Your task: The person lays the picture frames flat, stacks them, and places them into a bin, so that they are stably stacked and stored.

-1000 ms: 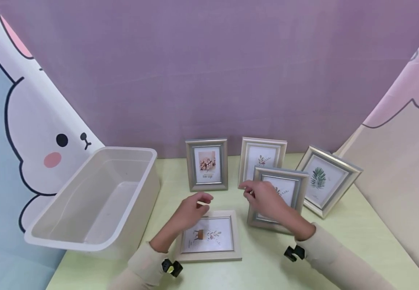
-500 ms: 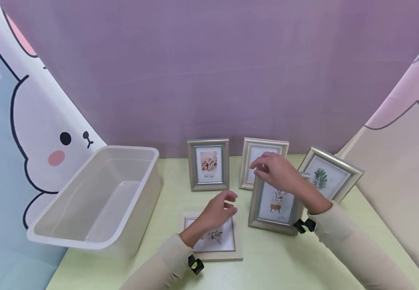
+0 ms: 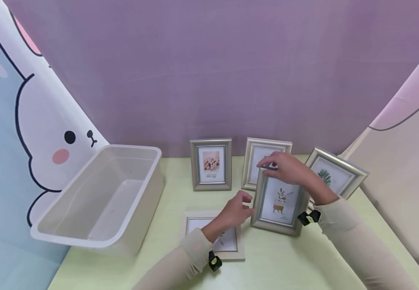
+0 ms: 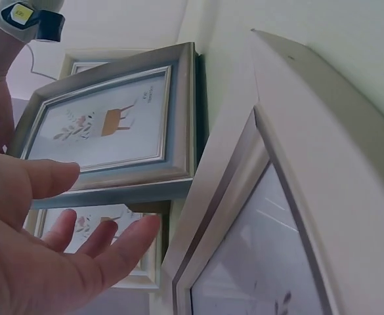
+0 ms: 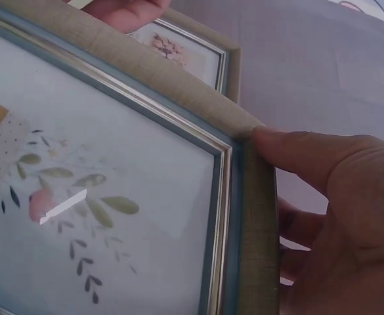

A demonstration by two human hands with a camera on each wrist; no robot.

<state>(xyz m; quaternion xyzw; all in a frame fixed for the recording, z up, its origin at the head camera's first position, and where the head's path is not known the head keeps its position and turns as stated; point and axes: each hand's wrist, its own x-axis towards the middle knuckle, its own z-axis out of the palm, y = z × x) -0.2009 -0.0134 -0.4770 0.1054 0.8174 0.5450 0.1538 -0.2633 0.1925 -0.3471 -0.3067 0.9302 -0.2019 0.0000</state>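
My right hand [image 3: 287, 167] grips the top edge of a grey-gold picture frame [image 3: 280, 203] with a plant-in-a-pot print. The frame stands leaning back on the table. In the right wrist view, my thumb [image 5: 297, 151] presses the front of its border while the other fingers go behind. Beside its left edge hovers my left hand [image 3: 235, 211], fingers loosely bent with nothing in them; in the left wrist view its palm faces up. Under my left forearm a cream picture frame [image 3: 241, 251] lies face up, partly hidden by the sleeve.
A pale plastic bin [image 3: 149, 209] stands at the left. Along the back are a grey frame with a flower print [image 3: 211, 163], a cream frame [image 3: 251, 155] partly covered by my right hand, and a tilted gold frame with a leaf print [image 3: 334, 173]. A purple cloth [image 3: 209, 80] hangs behind.
My right hand moved from in front of the grey-gold frame up to its top edge and took hold there. My left hand moved right, from over the flat frame to beside the standing one.
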